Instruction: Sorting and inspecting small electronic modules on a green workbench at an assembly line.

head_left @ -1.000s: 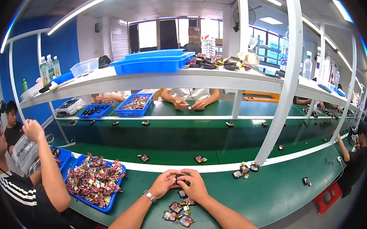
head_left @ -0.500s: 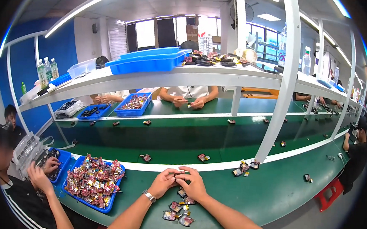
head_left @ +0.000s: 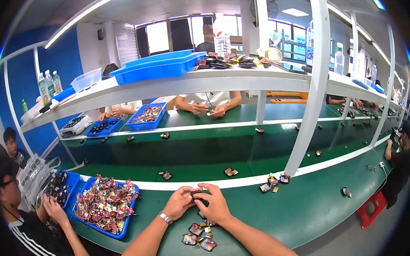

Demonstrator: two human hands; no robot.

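My left hand (head_left: 178,204) and my right hand (head_left: 215,205) meet over the green bench, fingers bent round a small black casing (head_left: 195,195) with a reddish part showing. The fingers cover most of it. Just below, between my forearms, lie several black casings (head_left: 190,239) fitted with red circuit boards and yellow or white tabs. Left of my left forearm stands a blue tray (head_left: 126,225), heaped with loose red circuit boards (head_left: 103,204).
At left, a co-worker's hands (head_left: 52,207) work beside a blue tray of black parts (head_left: 59,187). Beyond a white rail runs a dark green belt (head_left: 199,153) carrying scattered casings. A white post (head_left: 308,101) rises at right, with several casings (head_left: 271,181) at its foot. A shelf (head_left: 170,83) spans above.
My hands stay together on the casing, with small finger shifts. Casings on the belt have moved slightly right. The co-worker's hands at left have come lower and closer together.
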